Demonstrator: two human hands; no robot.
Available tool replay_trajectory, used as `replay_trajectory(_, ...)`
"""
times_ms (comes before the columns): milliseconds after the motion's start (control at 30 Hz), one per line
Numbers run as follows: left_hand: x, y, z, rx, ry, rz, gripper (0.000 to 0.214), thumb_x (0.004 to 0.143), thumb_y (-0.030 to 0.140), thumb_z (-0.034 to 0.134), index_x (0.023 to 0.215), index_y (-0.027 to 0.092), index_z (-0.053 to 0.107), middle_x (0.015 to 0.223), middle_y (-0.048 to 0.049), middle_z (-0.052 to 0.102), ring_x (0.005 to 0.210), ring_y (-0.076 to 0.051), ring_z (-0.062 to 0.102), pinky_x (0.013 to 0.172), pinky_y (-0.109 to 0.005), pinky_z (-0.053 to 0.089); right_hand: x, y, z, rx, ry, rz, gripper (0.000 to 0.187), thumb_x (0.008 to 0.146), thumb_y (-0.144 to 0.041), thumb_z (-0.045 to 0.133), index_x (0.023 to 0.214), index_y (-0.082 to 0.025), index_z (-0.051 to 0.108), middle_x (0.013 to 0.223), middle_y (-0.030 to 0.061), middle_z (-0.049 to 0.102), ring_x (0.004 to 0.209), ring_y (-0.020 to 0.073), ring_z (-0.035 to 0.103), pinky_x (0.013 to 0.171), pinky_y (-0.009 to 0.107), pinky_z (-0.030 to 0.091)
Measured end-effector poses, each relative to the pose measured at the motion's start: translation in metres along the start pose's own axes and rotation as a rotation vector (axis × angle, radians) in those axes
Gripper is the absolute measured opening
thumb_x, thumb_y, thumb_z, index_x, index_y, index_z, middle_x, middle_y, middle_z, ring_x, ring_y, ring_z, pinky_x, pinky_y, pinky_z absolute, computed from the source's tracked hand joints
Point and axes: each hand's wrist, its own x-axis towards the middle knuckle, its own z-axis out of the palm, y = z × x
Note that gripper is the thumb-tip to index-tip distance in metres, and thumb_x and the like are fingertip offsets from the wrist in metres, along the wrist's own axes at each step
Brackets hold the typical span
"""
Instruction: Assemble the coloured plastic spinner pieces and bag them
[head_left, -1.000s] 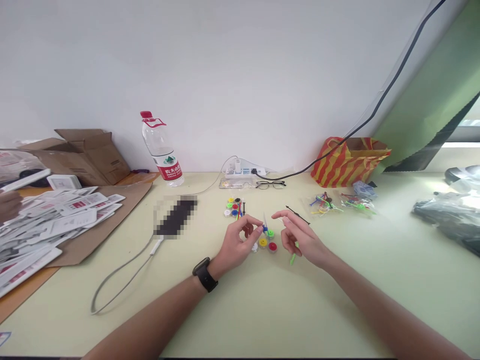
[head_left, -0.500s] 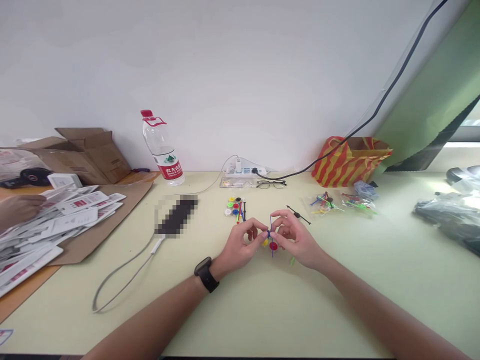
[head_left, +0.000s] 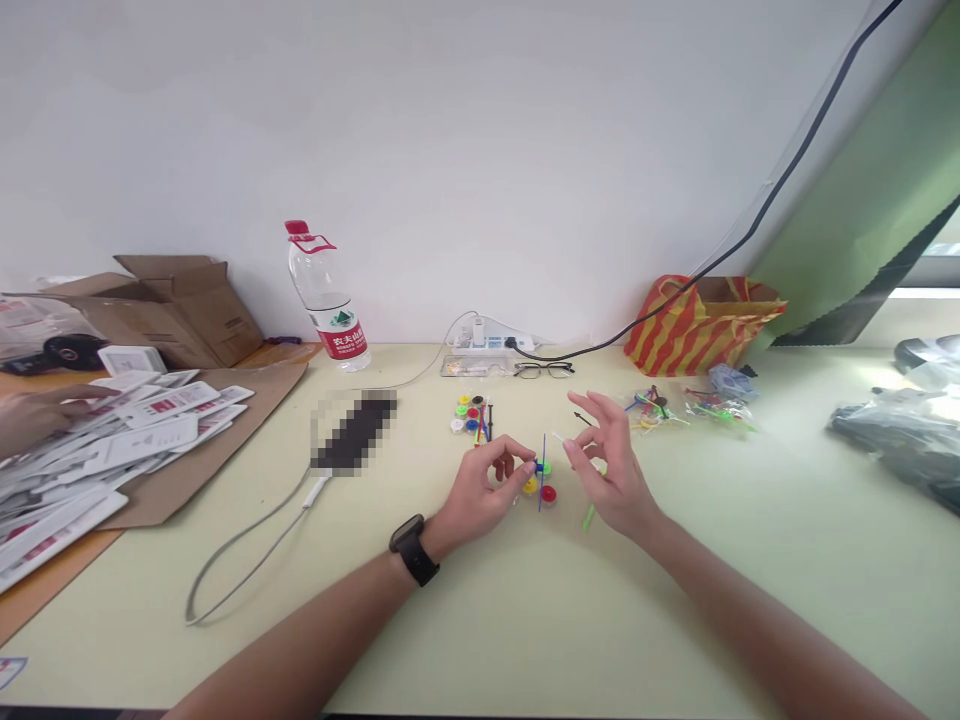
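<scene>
Right hand (head_left: 609, 472) has let go and backed off over the desk (head_left: 525, 620), fingers spread. Left hand (head_left: 480, 490) pinches the thin blue stick (head_left: 542, 450) upright between both hands, with the yellow disc (head_left: 530, 486) and red disc (head_left: 548, 493) right beside it.

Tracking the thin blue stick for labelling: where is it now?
In the head view's centre, the thin blue stick stands upright, held by the left hand, left of the open right hand, beside the red disc.
</scene>
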Motion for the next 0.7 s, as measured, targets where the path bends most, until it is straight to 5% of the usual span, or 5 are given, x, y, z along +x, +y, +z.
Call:
replay_trajectory(67, 0.000, -0.001, 0.000, 0.006, 0.009, 0.009, 0.020, 0.097, 0.036, 0.066, 0.102, 0.019, 0.073, 0.079, -0.0025, 0.067, 0.069, -0.014, 0.055, 0.066, -0.027, 0.046, -0.002, -0.002, -0.002, -0.042, -0.095, -0.006, 0.042, 0.102, -0.048, 0.054, 0.138, -0.029, 0.044, 0.099, 0.0052, 0.068, 0.061, 0.0158, 0.051, 0.060, 0.032, 0.047)
replay_trajectory(167, 0.000, -0.002, 0.000, 0.017, 0.026, 0.020, 0.019, 0.097, 0.036, 0.066, 0.103, 0.018, 0.072, 0.079, -0.0020, 0.066, 0.070, -0.014, 0.055, 0.067, -0.027, 0.046, 0.001, -0.001, -0.006, 0.008, -0.268, 0.114, 0.027, 0.106, -0.049, 0.043, 0.103, -0.024, 0.054, 0.053, -0.0087, 0.037, 0.047, 0.0131, 0.030, 0.047, 0.027, 0.029)
replay_trajectory(367, 0.000, -0.002, 0.000, 0.034, -0.005, 0.024, 0.018, 0.098, 0.035, 0.066, 0.102, 0.018, 0.072, 0.080, -0.0020, 0.066, 0.070, -0.013, 0.055, 0.067, -0.027, 0.046, 0.003, 0.004, -0.002, 0.066, -0.283, 0.054, 0.020, 0.104, -0.041, 0.053, 0.093, -0.025, 0.046, 0.068, -0.0053, 0.048, 0.060, 0.0134, 0.047, 0.054, 0.027, 0.034)
replay_trajectory(533, -0.001, -0.002, 0.000, 0.034, -0.035, 0.027, 0.019, 0.098, 0.035, 0.064, 0.102, 0.018, 0.071, 0.080, -0.0019, 0.066, 0.070, -0.013, 0.056, 0.065, -0.026, 0.045, -0.005, 0.002, 0.005, 0.070, -0.343, 0.056, 0.017, 0.102, -0.038, 0.058, 0.108, -0.026, 0.047, 0.095, 0.0001, 0.060, 0.070, 0.0144, 0.063, 0.058, 0.028, 0.044)
replay_trajectory(700, 0.000, -0.003, 0.001, 0.044, -0.044, 0.018, 0.021, 0.099, 0.036, 0.064, 0.104, 0.018, 0.071, 0.084, -0.0031, 0.070, 0.071, -0.013, 0.058, 0.066, -0.027, 0.046, -0.006, 0.003, 0.005, 0.075, -0.345, 0.109, 0.030, 0.100, -0.039, 0.060, 0.125, -0.029, 0.046, 0.093, -0.0007, 0.062, 0.066, 0.0140, 0.061, 0.054, 0.027, 0.043)
